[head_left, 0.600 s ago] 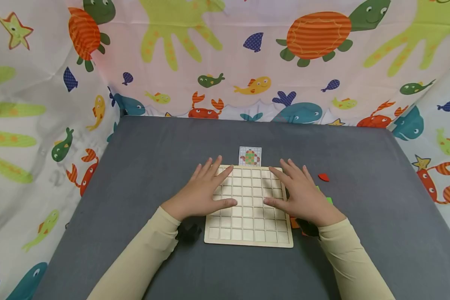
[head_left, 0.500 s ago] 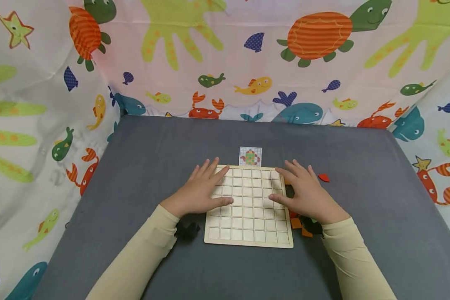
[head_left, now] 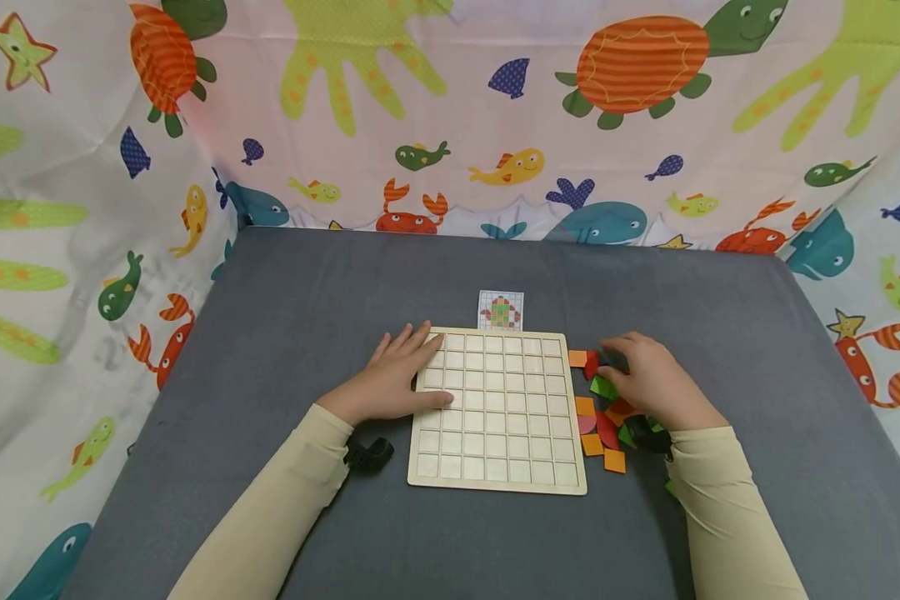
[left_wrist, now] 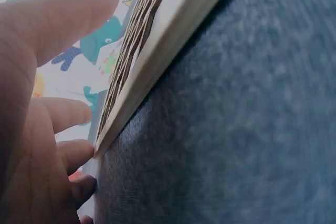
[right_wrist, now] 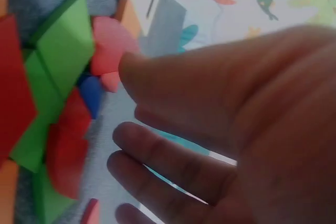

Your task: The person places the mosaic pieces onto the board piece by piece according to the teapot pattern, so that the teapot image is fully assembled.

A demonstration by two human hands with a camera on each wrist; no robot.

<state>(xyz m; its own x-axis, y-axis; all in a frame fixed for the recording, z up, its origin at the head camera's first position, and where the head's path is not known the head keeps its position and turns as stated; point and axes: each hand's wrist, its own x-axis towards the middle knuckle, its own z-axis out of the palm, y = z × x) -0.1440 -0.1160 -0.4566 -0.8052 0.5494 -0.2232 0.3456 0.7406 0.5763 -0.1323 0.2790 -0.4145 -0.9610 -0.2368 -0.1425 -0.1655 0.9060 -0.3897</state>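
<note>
A pale wooden board (head_left: 504, 417) marked with a grid of squares lies flat on the dark grey table. My left hand (head_left: 390, 379) rests at its upper left edge, thumb and fingers spread. Right of the board is a loose heap of flat coloured pieces, among them an orange square (head_left: 614, 461), a red piece (head_left: 607, 430) and a green piece (head_left: 603, 387). My right hand (head_left: 656, 379) hovers over the heap with bent fingers. In the right wrist view its thumb and fingers stand apart, nothing between them, beside a rounded red piece (right_wrist: 111, 45) and a blue piece (right_wrist: 90, 95).
Behind the board's far edge lies a small card (head_left: 501, 311) with a coloured grid picture. Cloth printed with sea animals (head_left: 510, 79) walls the grey table (head_left: 345, 283) at the back and sides. Black wrist straps (head_left: 369, 455) show at both wrists.
My right hand has moved right, off the board and over the pieces, its fingers bending and uncovering more of the heap. The left hand has shifted slightly left along the board's edge.
</note>
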